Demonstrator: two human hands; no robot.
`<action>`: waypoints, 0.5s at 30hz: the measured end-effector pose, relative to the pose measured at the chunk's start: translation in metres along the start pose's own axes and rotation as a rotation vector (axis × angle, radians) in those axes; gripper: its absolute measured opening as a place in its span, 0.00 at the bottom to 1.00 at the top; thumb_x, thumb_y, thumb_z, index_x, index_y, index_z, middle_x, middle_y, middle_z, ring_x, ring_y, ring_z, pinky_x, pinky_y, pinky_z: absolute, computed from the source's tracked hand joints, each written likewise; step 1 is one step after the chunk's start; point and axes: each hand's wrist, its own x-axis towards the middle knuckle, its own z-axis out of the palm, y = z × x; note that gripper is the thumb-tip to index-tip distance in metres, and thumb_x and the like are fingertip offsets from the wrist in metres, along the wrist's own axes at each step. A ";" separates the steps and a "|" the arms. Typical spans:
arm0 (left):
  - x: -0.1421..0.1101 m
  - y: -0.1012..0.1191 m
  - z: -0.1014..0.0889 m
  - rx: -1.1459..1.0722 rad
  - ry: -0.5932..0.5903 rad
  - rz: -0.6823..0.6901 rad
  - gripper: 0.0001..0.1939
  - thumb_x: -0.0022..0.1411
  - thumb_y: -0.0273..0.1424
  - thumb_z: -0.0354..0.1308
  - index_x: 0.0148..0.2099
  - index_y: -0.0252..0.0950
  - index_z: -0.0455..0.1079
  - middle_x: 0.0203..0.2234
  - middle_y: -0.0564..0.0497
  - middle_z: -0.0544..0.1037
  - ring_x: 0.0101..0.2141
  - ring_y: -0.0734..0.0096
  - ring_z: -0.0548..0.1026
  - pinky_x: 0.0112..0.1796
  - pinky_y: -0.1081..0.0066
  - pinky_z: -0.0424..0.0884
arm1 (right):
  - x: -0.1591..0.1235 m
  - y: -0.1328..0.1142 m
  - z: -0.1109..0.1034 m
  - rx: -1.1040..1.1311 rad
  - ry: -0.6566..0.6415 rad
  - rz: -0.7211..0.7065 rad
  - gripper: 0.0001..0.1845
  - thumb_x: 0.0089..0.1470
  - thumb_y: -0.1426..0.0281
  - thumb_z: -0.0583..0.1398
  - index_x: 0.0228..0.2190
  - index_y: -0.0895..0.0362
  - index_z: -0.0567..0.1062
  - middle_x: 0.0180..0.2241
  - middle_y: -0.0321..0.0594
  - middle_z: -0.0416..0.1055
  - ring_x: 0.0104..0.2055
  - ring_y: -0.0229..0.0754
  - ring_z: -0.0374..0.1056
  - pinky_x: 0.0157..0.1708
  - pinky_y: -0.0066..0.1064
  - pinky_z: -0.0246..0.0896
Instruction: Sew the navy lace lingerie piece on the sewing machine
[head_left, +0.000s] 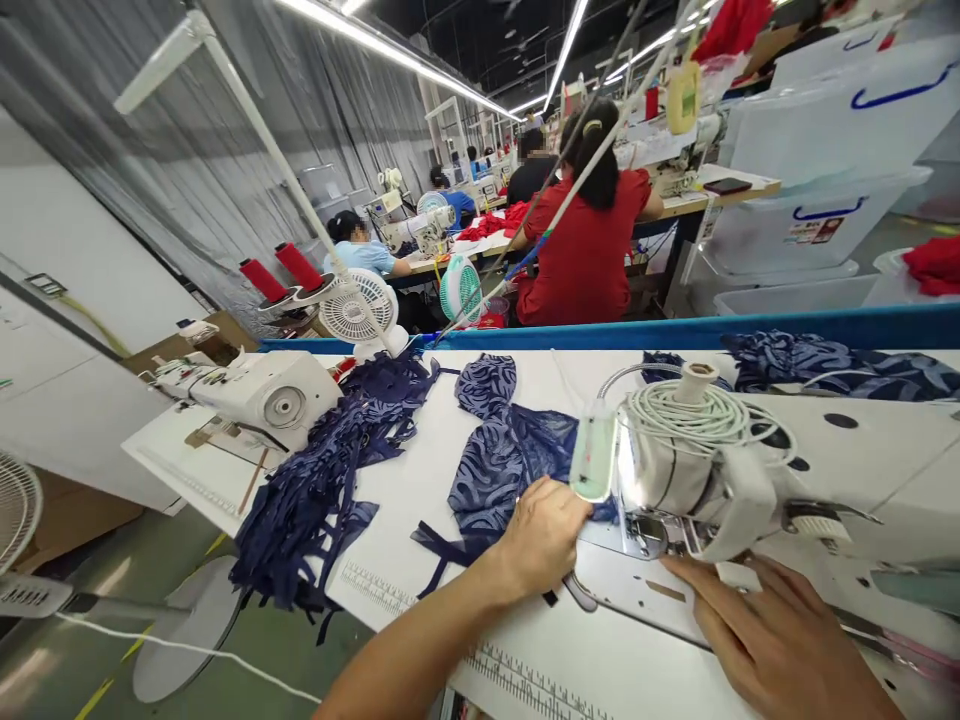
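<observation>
My left hand [541, 535] rests knuckles-up on the white table, fingers curled down onto a navy patterned fabric piece [491, 470] just left of the sewing machine head [690, 475]. My right hand [780, 640] lies flat and open on the machine bed near the metal needle plate [645, 535], holding nothing. Dark straps from the fabric trail toward the table's front edge.
A heap of navy fabric pieces [322, 490] hangs over the table's left edge. A second white machine [255, 390] stands at left, with red thread cones [281, 272] and small fans [356, 305] behind. More navy fabric [825, 362] lies at back right. A person in red [589, 245] sits ahead; white bins [817, 215] stand at right.
</observation>
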 end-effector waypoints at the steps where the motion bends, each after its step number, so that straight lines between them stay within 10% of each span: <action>1: -0.008 0.000 -0.006 -0.007 0.001 0.000 0.12 0.60 0.16 0.54 0.43 0.34 0.72 0.38 0.47 0.80 0.40 0.65 0.78 0.50 0.64 0.75 | -0.003 0.000 0.001 -0.026 0.004 -0.083 0.21 0.58 0.85 0.51 0.38 0.56 0.79 0.44 0.41 0.78 0.36 0.47 0.70 0.44 0.49 0.60; 6: -0.063 0.021 -0.038 0.089 0.274 0.006 0.13 0.61 0.17 0.56 0.41 0.39 0.76 0.54 0.44 0.73 0.55 0.55 0.70 0.61 0.47 0.62 | 0.024 -0.022 -0.004 0.210 0.055 -0.043 0.27 0.59 0.82 0.50 0.58 0.60 0.70 0.53 0.45 0.74 0.54 0.43 0.70 0.56 0.36 0.62; 10: -0.089 0.048 -0.048 -0.032 0.565 -0.062 0.14 0.68 0.23 0.52 0.41 0.41 0.78 0.35 0.48 0.70 0.37 0.66 0.71 0.41 0.66 0.72 | 0.101 -0.055 -0.016 0.515 0.006 -0.117 0.39 0.55 0.83 0.47 0.67 0.57 0.58 0.64 0.43 0.64 0.68 0.41 0.56 0.64 0.34 0.56; 15: -0.123 0.057 -0.034 -0.652 0.719 -0.488 0.19 0.77 0.42 0.46 0.59 0.39 0.70 0.43 0.43 0.75 0.43 0.63 0.76 0.47 0.65 0.75 | 0.175 -0.075 -0.013 0.883 -0.098 -0.106 0.21 0.61 0.78 0.50 0.50 0.50 0.72 0.40 0.35 0.76 0.45 0.39 0.70 0.54 0.39 0.65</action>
